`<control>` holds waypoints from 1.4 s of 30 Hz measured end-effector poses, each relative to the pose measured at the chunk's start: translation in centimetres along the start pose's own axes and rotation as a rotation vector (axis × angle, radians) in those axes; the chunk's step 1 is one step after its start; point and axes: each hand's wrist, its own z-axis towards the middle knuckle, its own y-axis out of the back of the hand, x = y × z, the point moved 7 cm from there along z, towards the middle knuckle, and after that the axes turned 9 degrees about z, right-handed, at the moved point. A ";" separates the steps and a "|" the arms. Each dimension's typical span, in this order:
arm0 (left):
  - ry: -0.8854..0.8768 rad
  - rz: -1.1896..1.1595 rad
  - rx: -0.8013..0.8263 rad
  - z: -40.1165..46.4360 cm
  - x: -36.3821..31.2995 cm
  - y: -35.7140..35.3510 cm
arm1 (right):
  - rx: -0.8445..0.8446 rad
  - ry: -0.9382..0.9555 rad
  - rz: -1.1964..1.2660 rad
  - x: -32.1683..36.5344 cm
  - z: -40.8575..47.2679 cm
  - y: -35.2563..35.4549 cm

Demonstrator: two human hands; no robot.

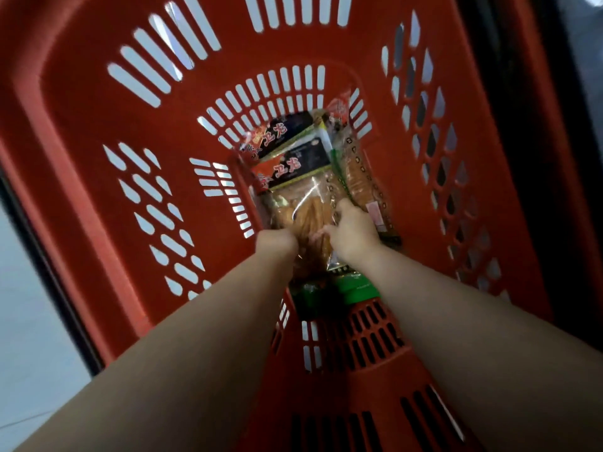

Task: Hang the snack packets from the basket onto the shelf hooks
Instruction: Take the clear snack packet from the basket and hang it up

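Note:
Both my arms reach down into a deep red plastic basket [98, 125]. Several snack packets lie at its bottom. The top snack packet [293, 203] is clear, with brown sticks inside and a black and red label. My left hand [277, 244] is at that packet's near left edge, fingers curled down around it with the tips hidden. My right hand [352, 230] grips the packet's right side, thumb and fingers curled onto the film. No shelf hooks are in view.
A second black-and-red labelled packet [284, 132] lies further back, another clear packet [359, 171] sits along the right, and a green packet [352, 285] shows under my wrists. Slotted basket walls surround my hands. Pale floor [26, 305] shows at the left.

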 end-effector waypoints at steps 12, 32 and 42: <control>-0.081 0.061 0.085 -1.9 9.1 -2.9 | 0.146 -0.135 0.165 -9.8 -9.4 -0.5; -0.522 0.005 0.078 -19.4 8.0 6.1 | -0.001 -0.050 0.693 -4.1 -27.0 7.4; -1.034 0.028 0.078 -51.0 -0.9 20.4 | -0.277 0.234 0.721 11.2 -48.4 27.7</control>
